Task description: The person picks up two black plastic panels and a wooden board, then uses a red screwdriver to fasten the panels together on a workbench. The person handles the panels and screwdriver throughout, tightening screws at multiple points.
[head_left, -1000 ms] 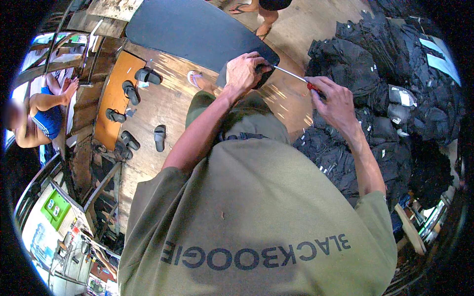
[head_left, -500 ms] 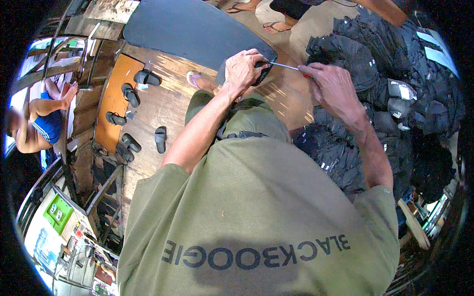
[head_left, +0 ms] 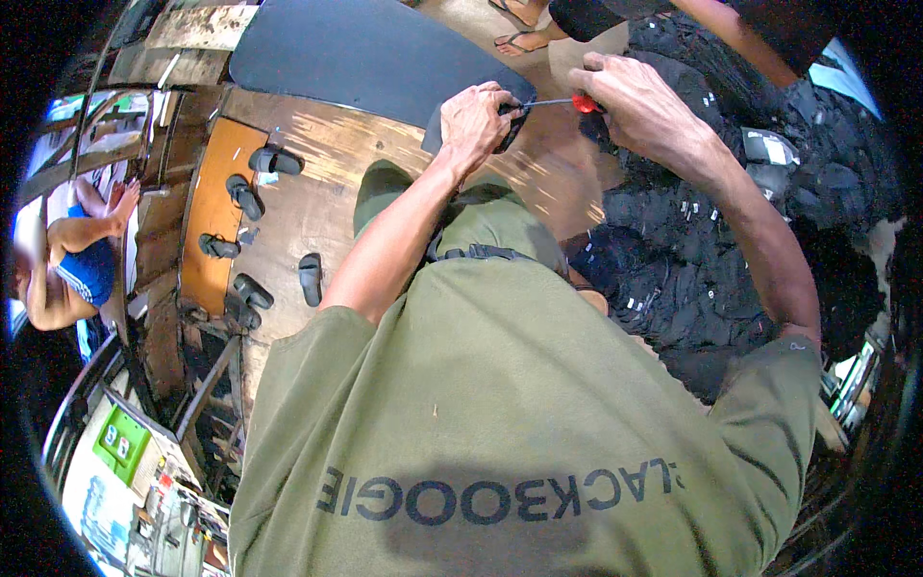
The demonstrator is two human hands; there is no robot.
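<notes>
My right hand [head_left: 646,106] is wrapped round the red handle of a screwdriver [head_left: 583,102]. Its thin metal shaft runs leftward, nearly level, to the fingers of my left hand [head_left: 475,123]. Those fingers are closed on a black item [head_left: 511,133] at the right end of a dark, smooth-topped board [head_left: 356,58]. My left hand covers most of that item, so its kind is hidden. The screwdriver's tip is also out of sight at the left fingers.
Several dark slippers [head_left: 311,279] lie on the wooden floor [head_left: 288,212] to the left. A large heap of black goods [head_left: 673,231] fills the right side. Another person's sandalled foot [head_left: 522,42] stands beyond the board. Someone in blue shorts [head_left: 85,260] sits at the far left.
My right hand has moved forward and turned, bringing the shaft closer to level and the red handle into sight. My left hand stays on the black item. The other person's feet appear shifted.
</notes>
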